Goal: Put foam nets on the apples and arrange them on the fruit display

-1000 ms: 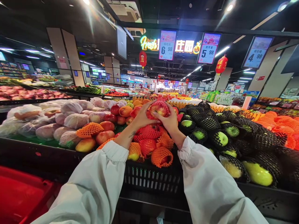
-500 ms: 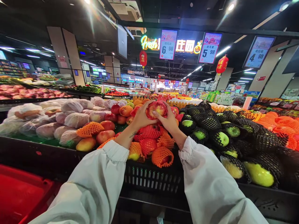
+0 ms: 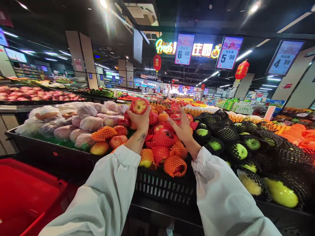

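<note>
My left hand (image 3: 140,118) grips a red and yellow apple (image 3: 139,106) in a red foam net, raised above the fruit display. The thumb and fingers wrap its sides, and one end of the fruit faces me. To the right, my right hand (image 3: 182,126) holds nothing, its fingers spread over the pile. Between and below my wrists lie red apples in red nets (image 3: 161,153) and a fruit in an orange net (image 3: 175,166). Left of my left hand are bare red apples (image 3: 118,141) and an empty-looking orange net (image 3: 104,133).
Plastic-wrapped fruit (image 3: 92,124) fills the left of the stand. Green apples in black nets (image 3: 240,151) are heaped at the right. A black slatted crate front (image 3: 163,188) faces me. A red basket (image 3: 27,193) stands at lower left. Price screens (image 3: 230,52) hang overhead.
The apple, held between both hands before, has moved left in my left hand. My right hand has let go and opened its fingers. The view has shifted slightly left.
</note>
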Available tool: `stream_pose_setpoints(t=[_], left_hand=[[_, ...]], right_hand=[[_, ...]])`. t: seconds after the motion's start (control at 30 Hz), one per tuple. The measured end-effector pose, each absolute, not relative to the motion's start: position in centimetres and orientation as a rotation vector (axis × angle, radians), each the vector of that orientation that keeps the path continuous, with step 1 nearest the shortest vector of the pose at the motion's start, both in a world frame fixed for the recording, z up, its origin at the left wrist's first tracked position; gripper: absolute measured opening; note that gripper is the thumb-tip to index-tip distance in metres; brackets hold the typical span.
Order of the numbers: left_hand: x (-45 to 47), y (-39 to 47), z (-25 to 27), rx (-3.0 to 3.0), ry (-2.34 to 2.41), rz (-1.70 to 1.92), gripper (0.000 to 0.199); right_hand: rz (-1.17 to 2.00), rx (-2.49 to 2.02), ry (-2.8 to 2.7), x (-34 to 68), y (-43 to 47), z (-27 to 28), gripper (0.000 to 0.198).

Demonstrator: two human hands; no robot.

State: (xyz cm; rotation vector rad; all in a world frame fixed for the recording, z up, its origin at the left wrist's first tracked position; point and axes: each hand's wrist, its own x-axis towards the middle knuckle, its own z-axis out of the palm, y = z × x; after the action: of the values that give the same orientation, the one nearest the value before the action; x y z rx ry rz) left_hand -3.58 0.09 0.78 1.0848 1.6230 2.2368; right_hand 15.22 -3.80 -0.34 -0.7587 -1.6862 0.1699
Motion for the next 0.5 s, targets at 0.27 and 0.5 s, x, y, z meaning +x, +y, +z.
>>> stream_pose_setpoints(t=[0.27,0.5], left_hand=[[-5.7,1.2,0.1,0.598,1.900,1.928,0.094],[-6.0,2.5,-1.1,0.740,2.004,1.658,0.094]], right_hand=[[0.126,-0.743,-1.714,15.3,-4.0,-0.2,0.079],[0.099,-0.757,-1.719,15.2,-4.1,-0.1,0.079]])
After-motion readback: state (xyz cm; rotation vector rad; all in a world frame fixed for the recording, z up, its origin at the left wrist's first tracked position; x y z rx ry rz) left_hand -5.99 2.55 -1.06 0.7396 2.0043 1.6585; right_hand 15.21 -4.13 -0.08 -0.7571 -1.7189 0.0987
